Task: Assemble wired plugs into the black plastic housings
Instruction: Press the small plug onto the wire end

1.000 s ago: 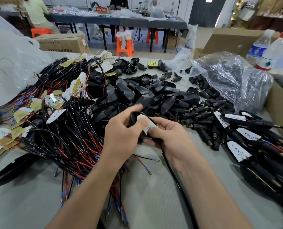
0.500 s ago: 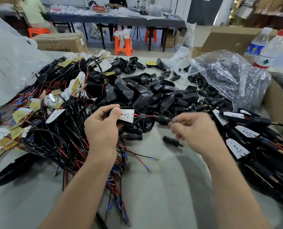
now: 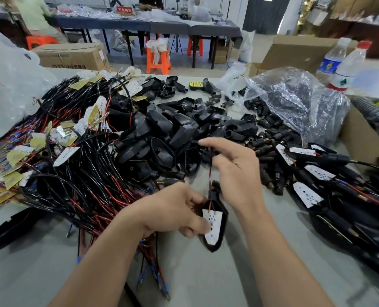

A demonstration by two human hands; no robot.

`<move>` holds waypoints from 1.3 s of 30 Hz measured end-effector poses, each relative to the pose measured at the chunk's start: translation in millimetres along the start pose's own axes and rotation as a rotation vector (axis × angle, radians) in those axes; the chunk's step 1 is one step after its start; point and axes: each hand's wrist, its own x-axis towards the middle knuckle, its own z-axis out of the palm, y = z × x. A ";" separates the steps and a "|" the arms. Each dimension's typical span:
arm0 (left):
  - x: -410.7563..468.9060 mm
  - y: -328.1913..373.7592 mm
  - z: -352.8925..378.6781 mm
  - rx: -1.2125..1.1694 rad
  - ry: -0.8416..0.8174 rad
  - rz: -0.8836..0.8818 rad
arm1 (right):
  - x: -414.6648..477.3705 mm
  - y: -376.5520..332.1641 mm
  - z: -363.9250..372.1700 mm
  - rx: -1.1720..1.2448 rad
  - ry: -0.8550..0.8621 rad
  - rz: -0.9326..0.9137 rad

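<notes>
My left hand (image 3: pixel 173 210) grips a black plastic housing (image 3: pixel 216 240) with a white LED board (image 3: pixel 213 224) seated in it, low in the middle of the view. Red and black wires (image 3: pixel 210 171) rise from the housing's neck. My right hand (image 3: pixel 237 171) pinches those wires above the housing, index finger stretched out to the left. A heap of empty black housings (image 3: pixel 173 134) lies behind my hands. A tangle of wired boards (image 3: pixel 73 156) covers the left of the table.
Finished housings with boards (image 3: pixel 317 173) lie at the right. Small black plugs (image 3: pixel 270 147) spill from a clear plastic bag (image 3: pixel 295 100). Two water bottles (image 3: pixel 343 65) and cardboard boxes (image 3: pixel 361 138) stand at the far right. Grey table surface (image 3: pixel 206 280) shows near me.
The left hand has brought the board and housing down toward me. The right hand has moved left and taken hold of the wires, which now stand upright instead of stretching sideways.
</notes>
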 end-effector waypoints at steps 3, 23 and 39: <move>-4.6 0.2 -0.7 0.028 -0.084 -0.069 | -3.2 0.2 3.8 0.123 -0.105 0.046; 5.0 15.2 -14.2 -0.743 1.121 0.231 | -6.8 0.7 -12.0 -0.027 -0.795 0.317; 4.7 -7.5 -38.5 -0.467 1.203 0.196 | 10.0 11.9 -34.2 0.160 -0.120 0.427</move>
